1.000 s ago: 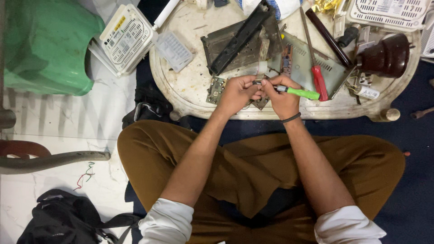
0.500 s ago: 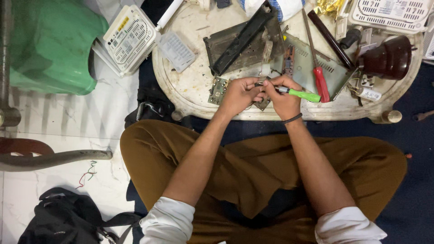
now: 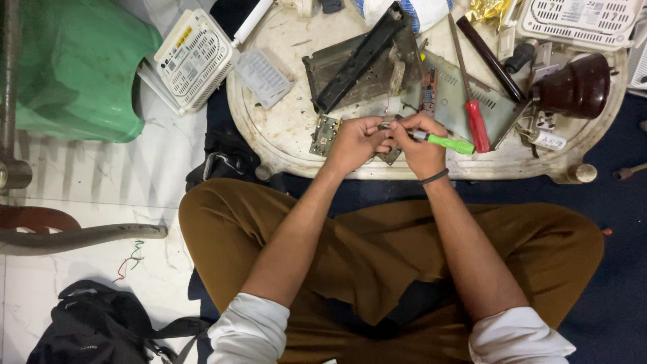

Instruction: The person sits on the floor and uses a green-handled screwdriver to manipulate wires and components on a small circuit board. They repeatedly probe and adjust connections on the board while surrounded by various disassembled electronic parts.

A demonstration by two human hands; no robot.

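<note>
So the small circuit board sits at the near edge of the low round table, pinched in the left hand, fingers closed on its left side. Most of it is hidden under both hands, so I can't tell its exact shape. The right hand is wrapped around a green-handled screwdriver, and the two hands are pressed right together over the board. The screwdriver's long axis runs left-right, handle poking out to the right, tip pointing left into the board, though the tip itself is covered by fingers. So the board is directly between the hands.

Just right of that lies a red-handled screwdriver on a grey metal panel. Farther back there's a dark opened chassis, and a white router off to the far left.
</note>
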